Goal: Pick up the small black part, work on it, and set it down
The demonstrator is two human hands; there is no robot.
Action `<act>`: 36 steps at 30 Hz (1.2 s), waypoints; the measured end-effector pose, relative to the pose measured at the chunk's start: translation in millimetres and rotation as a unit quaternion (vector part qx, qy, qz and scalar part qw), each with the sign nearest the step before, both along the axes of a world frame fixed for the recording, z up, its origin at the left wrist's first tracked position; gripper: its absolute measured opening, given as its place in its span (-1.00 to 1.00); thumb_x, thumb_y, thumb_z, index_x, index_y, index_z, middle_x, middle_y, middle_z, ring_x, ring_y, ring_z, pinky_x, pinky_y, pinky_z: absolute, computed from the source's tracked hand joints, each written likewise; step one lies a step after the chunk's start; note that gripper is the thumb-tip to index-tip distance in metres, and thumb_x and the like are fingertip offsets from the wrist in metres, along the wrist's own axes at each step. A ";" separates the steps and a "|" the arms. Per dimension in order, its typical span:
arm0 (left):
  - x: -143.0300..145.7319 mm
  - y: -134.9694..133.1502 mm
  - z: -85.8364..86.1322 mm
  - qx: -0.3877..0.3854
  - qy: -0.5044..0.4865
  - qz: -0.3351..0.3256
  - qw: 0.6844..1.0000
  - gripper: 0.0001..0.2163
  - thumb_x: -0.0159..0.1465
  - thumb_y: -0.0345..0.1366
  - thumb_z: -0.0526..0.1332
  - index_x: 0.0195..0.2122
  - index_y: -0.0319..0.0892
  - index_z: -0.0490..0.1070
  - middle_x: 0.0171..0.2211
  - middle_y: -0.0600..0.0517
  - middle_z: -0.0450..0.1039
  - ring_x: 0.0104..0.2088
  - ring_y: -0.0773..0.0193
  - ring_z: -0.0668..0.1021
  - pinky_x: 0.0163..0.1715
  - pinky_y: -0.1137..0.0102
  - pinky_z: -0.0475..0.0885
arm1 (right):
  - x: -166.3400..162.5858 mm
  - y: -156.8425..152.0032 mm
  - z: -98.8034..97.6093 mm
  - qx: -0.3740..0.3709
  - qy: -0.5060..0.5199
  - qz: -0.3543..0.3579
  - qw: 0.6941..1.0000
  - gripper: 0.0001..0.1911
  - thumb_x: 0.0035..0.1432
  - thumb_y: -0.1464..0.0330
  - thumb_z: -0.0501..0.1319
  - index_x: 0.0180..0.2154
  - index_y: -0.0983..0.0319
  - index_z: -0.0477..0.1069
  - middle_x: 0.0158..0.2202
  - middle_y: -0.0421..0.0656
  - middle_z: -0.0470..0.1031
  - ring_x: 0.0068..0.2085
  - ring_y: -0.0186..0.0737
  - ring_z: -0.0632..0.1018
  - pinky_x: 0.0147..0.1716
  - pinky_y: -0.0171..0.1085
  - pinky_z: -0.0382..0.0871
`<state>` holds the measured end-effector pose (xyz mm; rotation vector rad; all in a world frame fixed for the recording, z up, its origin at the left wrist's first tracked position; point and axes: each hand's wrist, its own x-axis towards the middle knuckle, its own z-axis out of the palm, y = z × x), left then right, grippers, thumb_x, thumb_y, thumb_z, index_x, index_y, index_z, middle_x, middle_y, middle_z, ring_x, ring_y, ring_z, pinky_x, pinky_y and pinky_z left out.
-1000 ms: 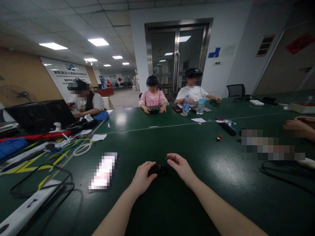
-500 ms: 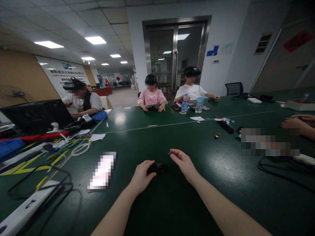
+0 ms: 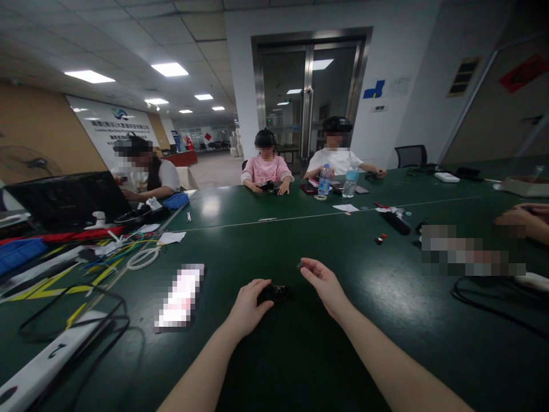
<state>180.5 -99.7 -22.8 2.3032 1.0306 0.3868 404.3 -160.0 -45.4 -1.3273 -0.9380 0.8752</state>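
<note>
My left hand [image 3: 249, 306] rests on the green table [image 3: 300, 355], its fingers curled round a small black device [image 3: 274, 293] that lies on the tabletop. My right hand [image 3: 323, 281] hovers just to the right of it, raised a little, pinching a tiny dark piece [image 3: 299, 265] between thumb and fingertips. The two hands are a short gap apart.
A blurred white card [image 3: 180, 297] lies to the left, beyond it black cables [image 3: 77, 320], a white power strip [image 3: 38, 369] and coloured wires [image 3: 124, 252]. Three people sit at the far side with water bottles [image 3: 325, 181]. Another person's hand [image 3: 521, 220] rests at the right.
My right hand has lifted off the black device with the tiny piece and drawn slightly right and away. My left hand has stayed on the device.
</note>
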 end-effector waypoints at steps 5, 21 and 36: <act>1.0 0.9 -1.8 0.023 -0.003 -0.008 1.000 -0.55 0.15 -0.21 0.14 0.09 0.00 0.18 0.09 0.04 0.22 0.08 0.15 0.29 0.06 0.21 0.19 | -3.9 -0.9 1.4 -0.004 0.003 0.008 1.000 -0.57 -0.01 0.21 0.19 -0.05 0.15 0.30 -0.06 -0.13 0.41 -0.03 -0.18 0.43 -0.03 -0.12 0.31; -0.5 2.3 -5.3 0.030 -0.007 -0.006 1.000 -0.54 0.14 -0.20 0.15 0.10 0.00 0.18 0.09 0.04 0.23 0.07 0.15 0.30 0.04 0.23 0.20 | -27.1 -9.4 15.5 -0.040 -0.104 0.114 0.987 -0.65 0.00 0.20 0.18 -0.13 0.15 0.38 -0.14 -0.17 0.45 -0.10 -0.18 0.45 -0.09 -0.15 0.32; 0.3 5.4 -10.6 0.033 -0.023 -0.016 0.999 -0.55 0.13 -0.21 0.15 0.08 -0.02 0.21 0.06 0.02 0.26 0.05 0.13 0.32 0.03 0.20 0.20 | -41.2 -10.4 16.1 -0.019 -0.283 0.146 0.948 -0.75 0.04 0.25 0.16 -0.19 0.12 0.40 -0.11 -0.20 0.38 -0.03 -0.19 0.37 -0.02 -0.16 0.22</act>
